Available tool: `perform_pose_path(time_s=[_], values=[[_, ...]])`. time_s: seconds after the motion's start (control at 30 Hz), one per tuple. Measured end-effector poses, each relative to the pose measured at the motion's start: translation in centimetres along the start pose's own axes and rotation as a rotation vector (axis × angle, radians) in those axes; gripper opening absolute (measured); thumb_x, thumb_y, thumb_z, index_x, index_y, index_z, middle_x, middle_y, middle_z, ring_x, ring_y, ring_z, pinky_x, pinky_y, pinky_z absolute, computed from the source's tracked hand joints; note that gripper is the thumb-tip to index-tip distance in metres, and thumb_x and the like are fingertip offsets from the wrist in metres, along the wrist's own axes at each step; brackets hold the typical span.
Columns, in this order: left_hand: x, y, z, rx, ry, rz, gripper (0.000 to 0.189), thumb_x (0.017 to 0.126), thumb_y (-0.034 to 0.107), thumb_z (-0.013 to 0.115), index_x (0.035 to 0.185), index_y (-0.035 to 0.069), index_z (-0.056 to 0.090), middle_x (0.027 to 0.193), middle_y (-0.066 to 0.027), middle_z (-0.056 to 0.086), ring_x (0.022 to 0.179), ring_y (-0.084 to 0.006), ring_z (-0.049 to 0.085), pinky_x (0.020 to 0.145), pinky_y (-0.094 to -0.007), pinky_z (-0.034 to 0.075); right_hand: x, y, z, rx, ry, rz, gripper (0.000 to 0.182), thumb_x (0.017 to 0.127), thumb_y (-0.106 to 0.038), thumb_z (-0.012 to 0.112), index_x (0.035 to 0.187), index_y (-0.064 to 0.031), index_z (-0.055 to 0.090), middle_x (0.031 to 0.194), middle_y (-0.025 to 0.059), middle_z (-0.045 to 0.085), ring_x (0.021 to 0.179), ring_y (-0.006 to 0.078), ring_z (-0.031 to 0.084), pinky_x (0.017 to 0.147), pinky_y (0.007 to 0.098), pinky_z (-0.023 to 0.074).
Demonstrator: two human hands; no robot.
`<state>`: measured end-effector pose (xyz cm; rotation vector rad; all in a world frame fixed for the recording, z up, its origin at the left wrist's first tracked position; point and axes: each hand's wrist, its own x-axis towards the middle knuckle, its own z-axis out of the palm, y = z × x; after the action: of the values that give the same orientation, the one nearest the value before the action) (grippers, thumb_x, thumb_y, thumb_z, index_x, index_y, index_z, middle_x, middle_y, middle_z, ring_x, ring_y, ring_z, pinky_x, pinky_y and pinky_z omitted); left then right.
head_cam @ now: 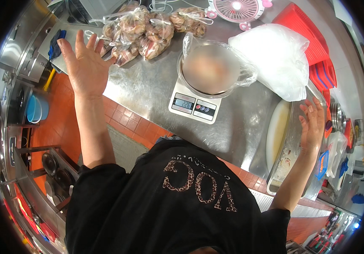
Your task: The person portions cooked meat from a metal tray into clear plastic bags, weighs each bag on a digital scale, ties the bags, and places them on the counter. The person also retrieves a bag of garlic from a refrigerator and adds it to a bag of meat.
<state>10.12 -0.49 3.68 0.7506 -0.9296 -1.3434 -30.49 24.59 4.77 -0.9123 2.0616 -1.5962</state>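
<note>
My left hand (90, 68) is raised with its fingers spread and nothing in it, to the left of the steel table. Just beyond it lie several knotted clear plastic bags (156, 38) of what looks like raw meat. My right hand (312, 125) is over a metal tray (285, 168) at the table's right side, fingers loosely bent, with no object visible in it. Between the hands, a white digital kitchen scale (194, 104) with a lit display carries a round metal bowl (182, 71). A clear plastic bag (248, 73) lines the bowl; its contents are blurred.
A bulging white plastic bag (270, 58) sits right of the bowl, beside red plastic baskets (305, 35). A pink and white fan (236, 9) stands at the back. A white oblong dish (277, 133) leans against the tray. Blue buckets (37, 108) stand on the tiled floor at left.
</note>
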Motion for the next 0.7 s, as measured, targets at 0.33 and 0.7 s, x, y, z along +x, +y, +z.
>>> perform_pose_path(time_s=[0.33, 0.7], values=[[-2.1, -1.2, 3.5, 0.091, -0.375, -0.165, 0.088, 0.079, 0.077, 0.018, 0.142, 0.017, 0.027, 0.145, -0.0155, 0.021, 0.135, -0.0279, 0.012, 0.102, -0.0557, 0.012, -0.1, -1.1, 3.7, -0.020, -0.107, -0.022, 0.050, 0.082, -0.026, 0.061, 0.125, -0.0064, 0.044, 0.114, 0.0089, 0.053, 0.098, 0.0147, 0.051, 0.081, 0.0284, 0.0374], [-4.5, -1.2, 3.9, -0.018, -0.953, -0.098, 0.111, 0.064, 0.081, 0.047, 0.142, 0.008, 0.020, 0.145, -0.0266, 0.014, 0.134, -0.0360, 0.018, 0.102, -0.0471, 0.029, -5.0, 1.6, -0.2, 0.083, -0.061, 0.099, 0.048, 0.082, -0.013, 0.064, 0.125, -0.0076, 0.042, 0.111, 0.0080, 0.048, 0.092, 0.0117, 0.051, 0.079, 0.0265, 0.0420]])
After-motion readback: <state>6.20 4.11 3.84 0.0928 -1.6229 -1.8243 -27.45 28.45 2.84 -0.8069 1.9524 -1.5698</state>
